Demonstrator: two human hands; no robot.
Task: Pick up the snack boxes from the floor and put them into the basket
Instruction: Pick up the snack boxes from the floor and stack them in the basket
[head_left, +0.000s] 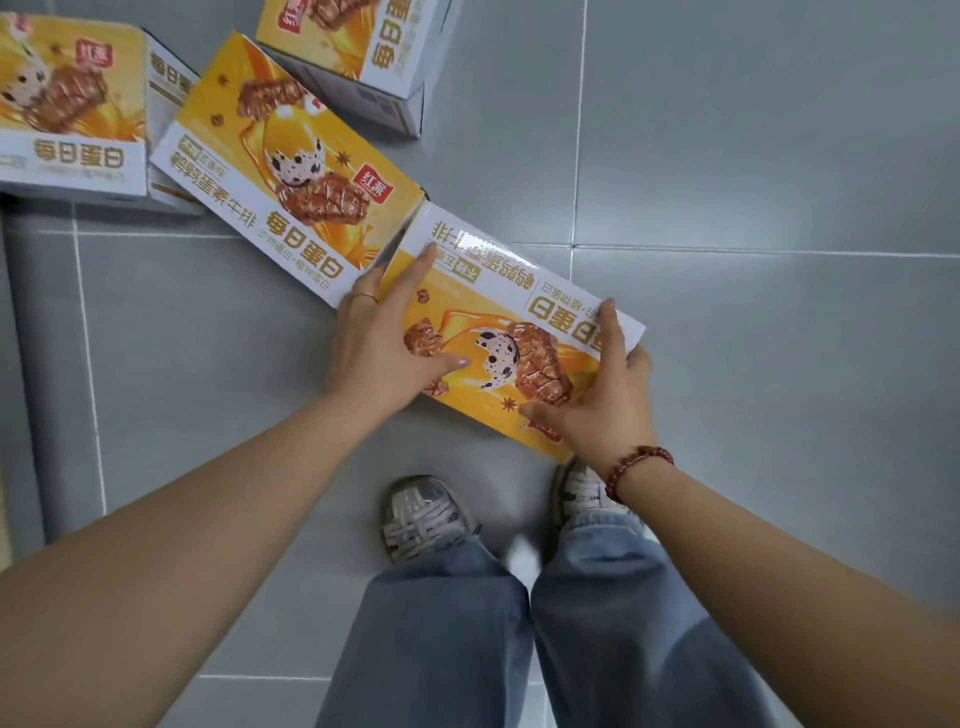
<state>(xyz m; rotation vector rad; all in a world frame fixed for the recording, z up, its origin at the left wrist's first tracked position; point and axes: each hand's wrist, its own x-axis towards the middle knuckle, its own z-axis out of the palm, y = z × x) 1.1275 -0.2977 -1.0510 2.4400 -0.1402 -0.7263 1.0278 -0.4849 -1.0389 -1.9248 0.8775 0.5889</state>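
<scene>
At the tiled floor (727, 156), just ahead of the shoes (423, 514), the nearest snack box (519, 317) is gripped by both hands: left hand (384, 338) on its left edge, right hand (608, 400) on its right, thumbs over the face, likely steadying a wide carton. Its far corner meets a second box (280, 166); open tile lies rightward. Basket unseen.

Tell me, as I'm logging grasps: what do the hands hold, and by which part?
Both hold the nearest snack box: the left hand at its left edge, the right hand at its right end, each thumb on top, fingers over the side.
</scene>
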